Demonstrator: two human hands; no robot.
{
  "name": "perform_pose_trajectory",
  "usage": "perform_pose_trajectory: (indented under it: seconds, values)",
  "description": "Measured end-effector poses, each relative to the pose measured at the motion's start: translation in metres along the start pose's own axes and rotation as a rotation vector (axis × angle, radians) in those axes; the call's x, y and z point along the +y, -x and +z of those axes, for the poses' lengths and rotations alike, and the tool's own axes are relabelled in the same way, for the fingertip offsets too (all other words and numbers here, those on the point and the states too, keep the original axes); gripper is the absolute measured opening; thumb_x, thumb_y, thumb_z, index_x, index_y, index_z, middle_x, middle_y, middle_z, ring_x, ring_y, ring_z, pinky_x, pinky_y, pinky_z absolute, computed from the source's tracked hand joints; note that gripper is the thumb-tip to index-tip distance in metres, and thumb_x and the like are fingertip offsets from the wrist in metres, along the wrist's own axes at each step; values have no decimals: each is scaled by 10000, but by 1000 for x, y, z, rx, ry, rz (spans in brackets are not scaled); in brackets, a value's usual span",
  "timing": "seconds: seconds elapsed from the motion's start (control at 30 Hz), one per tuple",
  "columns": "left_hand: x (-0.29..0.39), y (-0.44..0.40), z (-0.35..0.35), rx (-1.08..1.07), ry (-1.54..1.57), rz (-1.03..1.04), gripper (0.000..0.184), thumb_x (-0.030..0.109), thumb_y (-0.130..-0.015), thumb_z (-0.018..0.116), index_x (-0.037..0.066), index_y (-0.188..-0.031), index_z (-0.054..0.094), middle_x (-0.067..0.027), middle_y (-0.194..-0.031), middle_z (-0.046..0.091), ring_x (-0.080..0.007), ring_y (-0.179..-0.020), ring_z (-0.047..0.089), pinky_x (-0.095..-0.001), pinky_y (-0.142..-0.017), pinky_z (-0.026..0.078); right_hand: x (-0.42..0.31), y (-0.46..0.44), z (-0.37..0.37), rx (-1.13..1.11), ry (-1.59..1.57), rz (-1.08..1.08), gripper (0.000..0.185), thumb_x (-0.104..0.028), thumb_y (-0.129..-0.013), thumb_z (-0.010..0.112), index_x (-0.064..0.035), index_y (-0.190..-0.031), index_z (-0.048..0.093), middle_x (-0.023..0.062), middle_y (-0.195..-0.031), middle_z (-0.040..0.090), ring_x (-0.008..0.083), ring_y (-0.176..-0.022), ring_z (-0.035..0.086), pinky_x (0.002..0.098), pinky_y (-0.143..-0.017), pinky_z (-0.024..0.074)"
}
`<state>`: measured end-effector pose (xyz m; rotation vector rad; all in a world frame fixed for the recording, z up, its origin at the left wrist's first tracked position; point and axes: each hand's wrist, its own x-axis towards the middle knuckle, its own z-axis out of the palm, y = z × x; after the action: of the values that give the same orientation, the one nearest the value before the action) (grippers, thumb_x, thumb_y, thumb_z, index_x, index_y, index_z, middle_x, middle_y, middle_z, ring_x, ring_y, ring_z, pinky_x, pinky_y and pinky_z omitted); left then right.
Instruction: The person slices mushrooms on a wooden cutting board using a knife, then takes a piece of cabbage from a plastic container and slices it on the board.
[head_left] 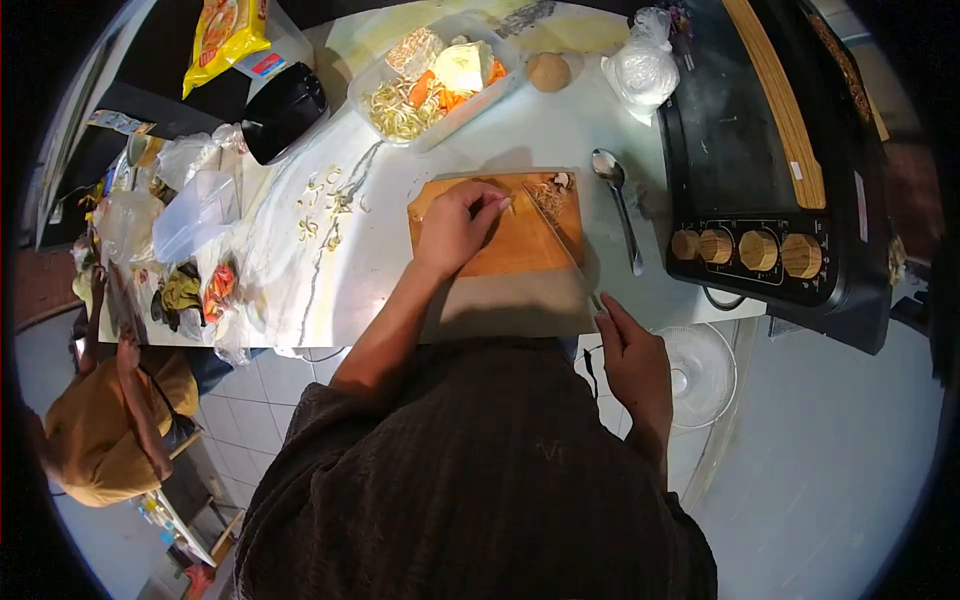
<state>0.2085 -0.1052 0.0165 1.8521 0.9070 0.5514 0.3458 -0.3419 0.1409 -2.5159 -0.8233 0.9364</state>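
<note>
My left hand (462,225) is over the left half of a wooden cutting board (520,255), its fingertips pinched together; what they hold is too small to name. My right hand (635,360) is wrapped round the handle of a knife (555,232), whose blade slants up and left across the board's right side. Brownish chopped bits (549,197) lie at the board's upper right, by the knife tip. To the right of the board lies a metal spoon (620,205). Behind the board is a plastic container (462,118) with bean sprouts, orange pieces and pale blocks.
A black stove (750,225) with wooden knobs is at right, near a plastic bag (642,75) and a round brown item (548,72). Scattered sprouts (330,205), a black bowl (285,112) and plastic bags (130,225) are at left. Another person (115,430) is at far left.
</note>
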Motion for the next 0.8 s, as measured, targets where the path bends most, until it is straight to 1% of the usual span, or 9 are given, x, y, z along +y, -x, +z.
perform_pose_trajectory:
  seconds: [0.03,0.07,0.1,0.13,0.2,0.4,0.53,0.6,0.8]
  values:
    - [1,1,2,53,-39,49,164,184,-893,755,42,-972,736,-125,-889,704,-253,-748,677,-355,-683,535,-2,1,-1,2,-3,5,389,-341,-1032,561,-145,-1359,640,110,-615,572,150,-562,507,326,-602,440]
    - [2,1,3,105,-76,98,151,180,-880,761,47,-949,743,-133,-880,692,-289,-757,677,-372,-687,537,-5,2,-2,-23,5,22,397,-364,-1031,550,-165,-1364,633,150,-722,644,255,-701,614,386,-685,483]
    - [3,1,5,99,-75,99,151,180,-880,761,47,-949,743,-133,-880,692,-289,-757,677,-372,-687,537,-6,3,-3,-49,14,38,405,-388,-1031,540,-185,-1370,626,190,-830,716,360,-839,721,447,-769,527]
    - [3,2,6,120,-113,128,134,169,-872,762,51,-932,746,-125,-867,684,-291,-754,671,-380,-686,537,-5,3,-2,-48,12,43,405,-388,-1031,540,-185,-1370,626,190,-830,716,360,-839,721,447,-769,527]
    - [3,3,7,135,-153,158,117,157,-863,764,54,-916,749,-118,-855,676,-293,-751,665,-388,-684,536,-2,4,3,-14,-56,-3,383,-329,-1033,564,-141,-1359,641,94,-590,535,122,-570,494,317,-602,437]
    - [2,3,12,171,-188,200,87,133,-839,769,58,-879,749,-110,-845,674,-298,-759,664,-400,-686,538,0,5,7,-30,-146,-16,378,-306,-1028,586,-122,-1354,642,81,-593,546,113,-566,497,302,-605,443]
    - [5,4,13,169,-188,171,83,131,-833,772,58,-859,745,-110,-836,675,-295,-757,667,-399,-680,544,-6,6,4,-47,-129,5,373,-300,-1030,581,-113,-1347,646,87,-604,572,119,-568,527,304,-615,456]
    - [5,4,14,172,-206,175,84,133,-832,772,57,-851,742,-109,-834,675,-293,-754,667,-398,-677,546,-6,5,2,-97,-114,17,399,-378,-1033,554,-154,-1351,644,216,-792,704,329,-751,723,410,-712,527]
    - [2,4,15,184,-200,175,100,148,-832,778,58,-833,736,-101,-831,674,-283,-745,667,-395,-669,544,-13,4,-2,-126,-51,59,408,-383,-1034,550,-145,-1352,641,223,-801,707,340,-743,726,417,-701,534]
